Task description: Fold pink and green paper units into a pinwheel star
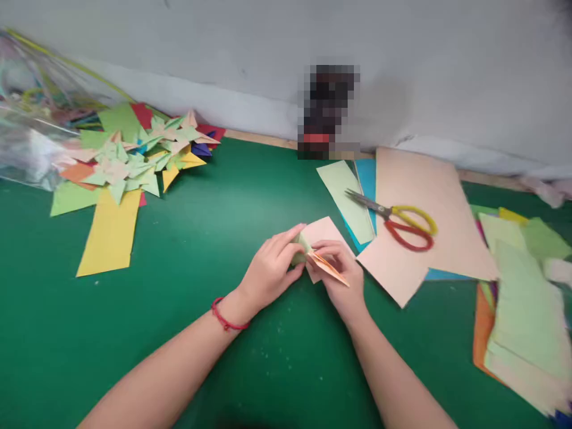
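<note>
Near the middle of the green table, my left hand (276, 257) wears a red cord at the wrist and pinches a small folded piece of pale green paper (302, 241). Closed around a folded pale orange piece of paper (329, 269) is my right hand (343, 275). The two folded pieces meet between my fingers; whether they are joined is hidden. Just behind and partly under the hands lies a flat pale pink square of paper (329, 229). Scissors (388, 217) with one yellow and one red handle rest on paper sheets to the right.
Large pink sheets (424, 202), a pale green strip (344, 190) and blue paper (367, 176) lie at the back right. Stacked paper (522, 310) sits at the far right. Folded paper stars (134, 161), a yellow strip (114, 226) and a clear plastic bag (31, 143) occupy the left.
</note>
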`<state>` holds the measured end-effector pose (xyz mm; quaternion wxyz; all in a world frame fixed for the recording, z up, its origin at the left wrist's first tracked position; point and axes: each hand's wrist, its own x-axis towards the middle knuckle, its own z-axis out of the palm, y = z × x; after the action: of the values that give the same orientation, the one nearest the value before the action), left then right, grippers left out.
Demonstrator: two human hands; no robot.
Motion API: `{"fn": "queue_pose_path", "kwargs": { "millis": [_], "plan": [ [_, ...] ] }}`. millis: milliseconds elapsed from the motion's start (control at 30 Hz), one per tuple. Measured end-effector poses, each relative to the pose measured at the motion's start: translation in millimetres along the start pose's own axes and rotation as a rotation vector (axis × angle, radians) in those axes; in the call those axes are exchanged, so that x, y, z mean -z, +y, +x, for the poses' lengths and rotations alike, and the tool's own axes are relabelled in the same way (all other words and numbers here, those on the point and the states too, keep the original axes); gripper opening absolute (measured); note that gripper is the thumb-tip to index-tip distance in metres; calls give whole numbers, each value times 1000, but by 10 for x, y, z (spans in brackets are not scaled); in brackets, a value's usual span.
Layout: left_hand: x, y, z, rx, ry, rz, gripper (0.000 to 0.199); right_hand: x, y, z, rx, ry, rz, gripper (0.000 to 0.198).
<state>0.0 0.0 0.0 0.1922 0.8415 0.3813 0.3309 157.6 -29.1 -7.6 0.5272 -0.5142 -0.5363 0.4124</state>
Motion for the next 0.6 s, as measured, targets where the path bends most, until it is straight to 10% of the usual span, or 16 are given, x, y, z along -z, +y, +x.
{"fn": "queue_pose_path", "kwargs": {
  "millis": [600],
  "plan": [
    [4,20,7,44,20,-7,14,-14,-108,-5,4,76,-195,10]
  ]
}}
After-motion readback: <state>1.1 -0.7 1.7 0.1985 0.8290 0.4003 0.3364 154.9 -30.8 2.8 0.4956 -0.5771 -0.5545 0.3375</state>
